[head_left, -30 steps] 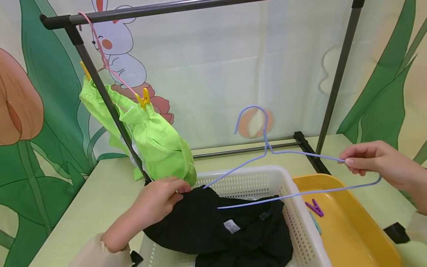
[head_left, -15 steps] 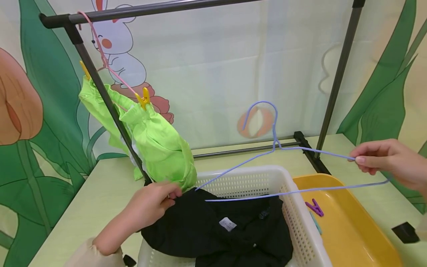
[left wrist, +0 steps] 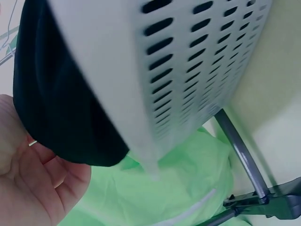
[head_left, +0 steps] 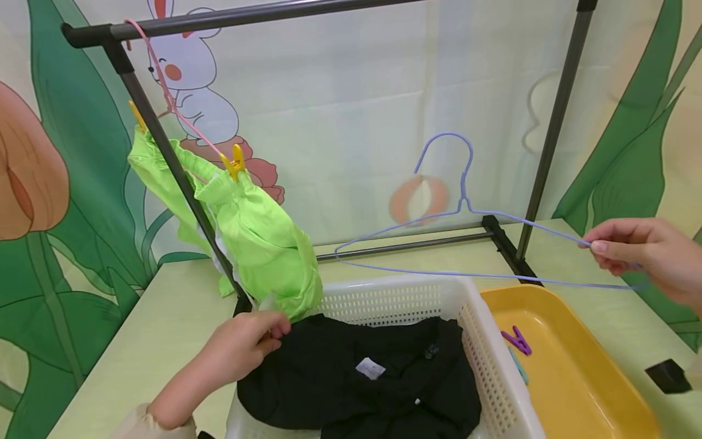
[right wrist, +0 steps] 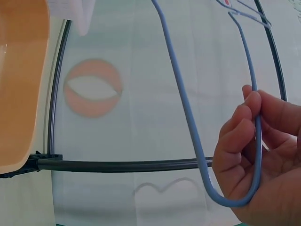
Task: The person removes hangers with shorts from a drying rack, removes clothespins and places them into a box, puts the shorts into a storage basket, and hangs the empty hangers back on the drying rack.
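One lilac-blue hanger stands wholly in sight in the head view, its left end, hidden in the black garment half a second ago, now showing past the back rim of the white basket. The right hand has shifted outward; its fingers pinch the hanger's shoulder wire near the rounded end, hook upward. Across the basket, the left hand has drawn a little to the side, its fingers curled at the garment's upper corner, apparently pinching the cloth, though the close wrist view leaves the thumb partly out of sight. The garment lies in the basket with its white label showing. The shift means hanger and garment are apart, so the waistband, as it lies, is judged to be without support. Beside the basket, a purple clip rests in a yellow tray on the bench, while lime-green shorts hang clipped at left.
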The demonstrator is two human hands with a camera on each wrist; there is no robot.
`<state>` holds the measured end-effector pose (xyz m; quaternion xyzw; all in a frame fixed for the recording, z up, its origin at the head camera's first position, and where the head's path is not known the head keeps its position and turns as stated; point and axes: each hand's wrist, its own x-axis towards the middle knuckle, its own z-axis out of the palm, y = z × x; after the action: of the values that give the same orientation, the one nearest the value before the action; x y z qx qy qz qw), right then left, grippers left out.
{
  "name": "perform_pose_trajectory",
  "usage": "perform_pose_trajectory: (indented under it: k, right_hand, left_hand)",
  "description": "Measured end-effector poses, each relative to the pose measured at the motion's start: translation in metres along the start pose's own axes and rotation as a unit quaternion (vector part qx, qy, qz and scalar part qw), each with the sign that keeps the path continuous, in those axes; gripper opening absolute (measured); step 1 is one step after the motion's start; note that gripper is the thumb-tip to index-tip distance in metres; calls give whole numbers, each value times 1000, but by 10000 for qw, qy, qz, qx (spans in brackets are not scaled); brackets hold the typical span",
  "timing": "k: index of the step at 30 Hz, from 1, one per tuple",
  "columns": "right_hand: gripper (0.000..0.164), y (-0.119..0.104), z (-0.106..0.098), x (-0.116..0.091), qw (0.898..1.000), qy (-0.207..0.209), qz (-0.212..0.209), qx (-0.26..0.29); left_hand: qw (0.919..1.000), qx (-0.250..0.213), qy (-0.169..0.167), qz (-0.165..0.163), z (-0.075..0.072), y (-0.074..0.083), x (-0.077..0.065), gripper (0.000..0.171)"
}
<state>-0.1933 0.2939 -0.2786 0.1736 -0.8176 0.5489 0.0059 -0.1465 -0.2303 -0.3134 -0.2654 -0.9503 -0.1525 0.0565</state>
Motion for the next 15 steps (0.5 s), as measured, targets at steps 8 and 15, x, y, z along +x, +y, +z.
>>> perform_pose_trajectory:
  k: [8, 15]
  right_hand:
    - [21, -7, -1, 10, 9942, 487, -79, 960]
    - [16, -13, -4, 21, 9844, 1038, 4, 1421]
  left_hand:
    - [9994, -316, -171, 2, 5, -7, -4, 18]
    - [9982, -481, -356, 3, 9, -10, -7, 15]
